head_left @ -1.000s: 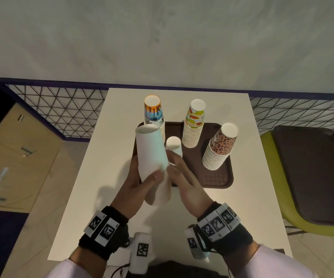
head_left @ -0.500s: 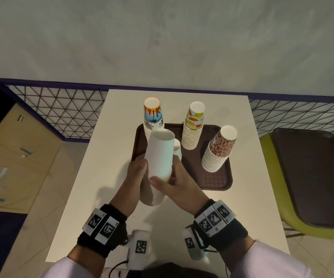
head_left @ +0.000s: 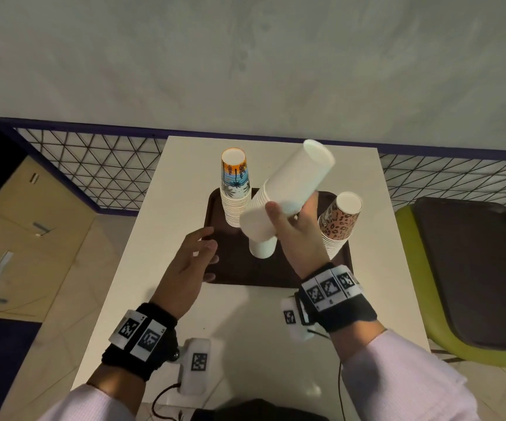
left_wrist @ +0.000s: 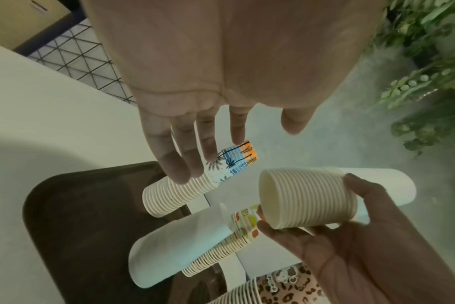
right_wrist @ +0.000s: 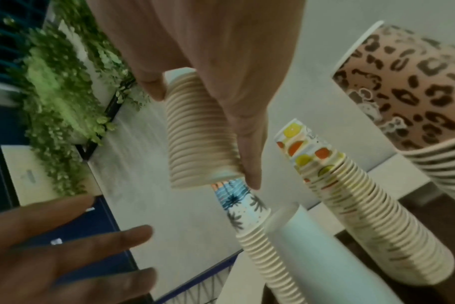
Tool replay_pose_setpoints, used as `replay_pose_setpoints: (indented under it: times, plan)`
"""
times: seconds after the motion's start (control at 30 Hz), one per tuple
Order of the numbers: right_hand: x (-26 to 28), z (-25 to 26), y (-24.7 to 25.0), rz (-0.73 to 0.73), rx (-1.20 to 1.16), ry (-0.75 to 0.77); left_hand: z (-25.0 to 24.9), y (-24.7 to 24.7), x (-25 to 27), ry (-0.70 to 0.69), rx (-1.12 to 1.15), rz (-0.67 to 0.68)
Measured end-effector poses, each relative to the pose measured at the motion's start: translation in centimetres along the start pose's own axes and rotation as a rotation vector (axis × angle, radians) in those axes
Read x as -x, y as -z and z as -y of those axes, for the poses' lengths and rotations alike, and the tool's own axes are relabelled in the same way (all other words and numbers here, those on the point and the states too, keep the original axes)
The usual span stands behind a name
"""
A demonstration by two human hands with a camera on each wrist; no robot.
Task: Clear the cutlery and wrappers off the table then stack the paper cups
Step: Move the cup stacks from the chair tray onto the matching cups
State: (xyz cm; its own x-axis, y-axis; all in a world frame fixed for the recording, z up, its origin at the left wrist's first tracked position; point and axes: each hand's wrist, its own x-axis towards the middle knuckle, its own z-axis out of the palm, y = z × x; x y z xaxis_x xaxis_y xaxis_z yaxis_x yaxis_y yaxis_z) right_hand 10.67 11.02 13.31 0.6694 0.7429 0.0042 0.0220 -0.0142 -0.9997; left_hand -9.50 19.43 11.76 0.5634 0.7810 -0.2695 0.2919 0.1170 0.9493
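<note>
My right hand (head_left: pixel 291 209) grips a tall stack of plain white paper cups (head_left: pixel 294 189), lifted and tilted up toward the far right above the brown tray (head_left: pixel 230 268). The left wrist view shows the stack's ribbed rims (left_wrist: pixel 307 197) in that hand. Under it a white cup stack (head_left: pixel 262 247) stands on the tray. My left hand (head_left: pixel 198 250) hovers open over the tray's left edge, holding nothing. Also on the tray are a palm-print stack (head_left: pixel 236 186) and a leopard-print stack (head_left: pixel 340 220). A fruit-print stack (right_wrist: pixel 364 205) is hidden in the head view.
The tray sits on a white table (head_left: pixel 185 314) whose far edge meets a dark mesh railing (head_left: pixel 93 165). A green chair with a dark seat (head_left: pixel 473 268) stands close on the right. Green plants (right_wrist: pixel 60 102) show beyond the railing.
My left hand has let go of the white stack and drawn back to the left, open. My right hand has raised the stack and swung its top toward the far right.
</note>
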Motion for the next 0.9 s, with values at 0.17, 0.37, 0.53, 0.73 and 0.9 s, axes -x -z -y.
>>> replay_pose_setpoints:
  times: [0.17,0.37,0.53,0.73,0.9]
  plan:
    - [-2.8,-1.6,-0.6,-0.038,0.183,0.097,-0.7,0.6,-1.9,-0.213,-0.405,-0.187]
    - [-3.7,-5.8,-1.5,-0.039,0.237,0.082,-2.6,2.1,-5.4,-0.305,-0.753,-0.184]
    - [-3.7,-8.8,-2.2,-0.037,0.267,0.042,-5.2,1.9,-7.9,-0.194,-0.758,-0.129]
    - [-3.4,-10.4,-2.1,0.02,0.298,-0.034,-6.7,1.3,-10.3,-0.213,-0.834,-0.069]
    - [-3.8,-9.5,-2.3,-0.007,0.4,0.043,-7.8,0.4,-12.2,-0.252,-0.839,-0.02]
